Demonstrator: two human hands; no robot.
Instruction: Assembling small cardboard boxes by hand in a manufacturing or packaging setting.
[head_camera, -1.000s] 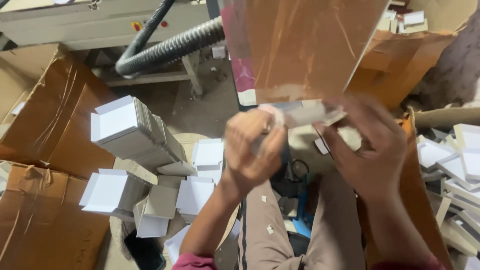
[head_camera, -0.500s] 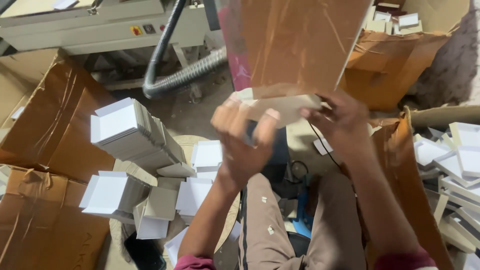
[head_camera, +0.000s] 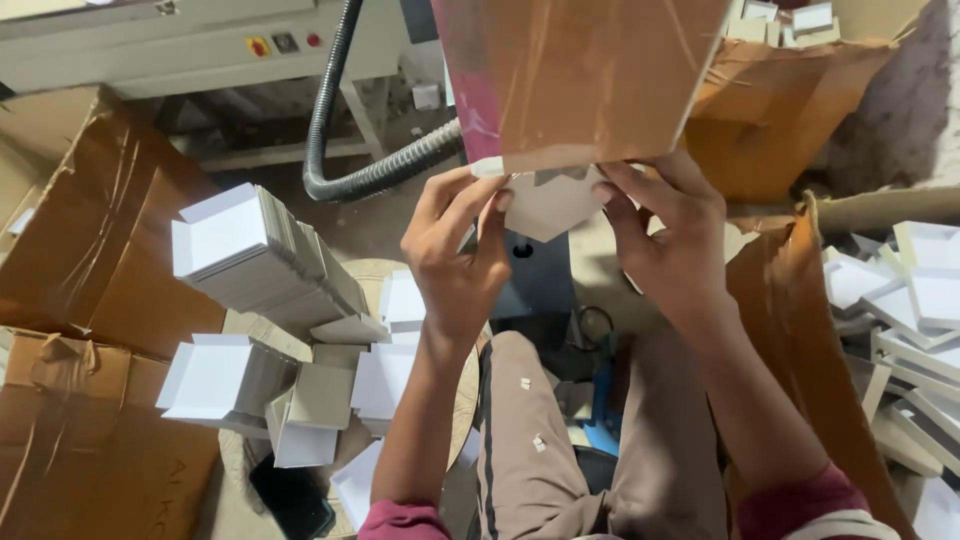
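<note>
Cluttered workshop floor, brown cartons (head_camera: 90, 260) around. Left hand (head_camera: 458, 255) and right hand (head_camera: 672, 235) both pinch a pale cardboard blank (head_camera: 548, 200) beneath a brown board (head_camera: 580, 75); stacked white blanks (head_camera: 262, 260) left.

A dusty concrete floor (head_camera: 380, 215) carries the clutter — a grey ribbed hose (head_camera: 370, 175) curls across it, open brown cartons (head_camera: 90, 250) stand at the left, and stacks of flat white box blanks (head_camera: 255, 255) lie heaped beside them
</note>
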